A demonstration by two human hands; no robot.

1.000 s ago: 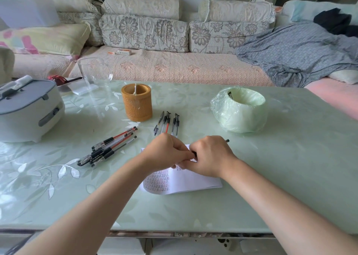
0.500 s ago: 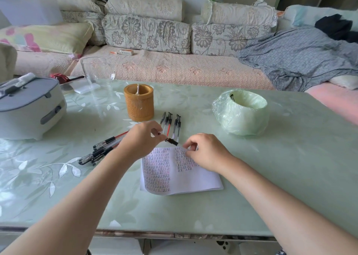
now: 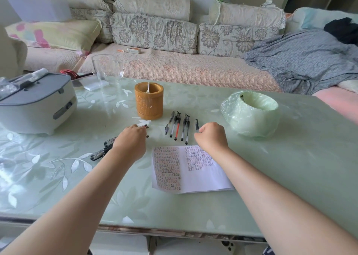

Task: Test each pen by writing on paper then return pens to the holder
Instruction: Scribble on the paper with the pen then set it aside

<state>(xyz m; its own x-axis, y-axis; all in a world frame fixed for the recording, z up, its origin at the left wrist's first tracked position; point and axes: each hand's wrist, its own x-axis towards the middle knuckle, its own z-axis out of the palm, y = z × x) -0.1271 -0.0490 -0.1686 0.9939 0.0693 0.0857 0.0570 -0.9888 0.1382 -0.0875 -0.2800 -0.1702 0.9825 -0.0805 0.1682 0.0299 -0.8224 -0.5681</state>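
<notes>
On the desk (image 3: pixel 290 177), the left hand (image 3: pixel 131 144) covers the pile of pens (image 3: pixel 100 154), probably untested; whether its grip is closed I cannot tell. The holder (image 3: pixel 149 100) seems without pens; a row of pens (image 3: pixel 177 127) lies beside it. The right hand (image 3: pixel 211 136) has its grip clamped on a black pen (image 3: pixel 197 124), just beyond the paper (image 3: pixel 189 169), which is much written.

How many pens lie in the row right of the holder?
5: four black pens and one red pen, parallel between the round brown woven holder and right hand, which grips a sixth.
</notes>
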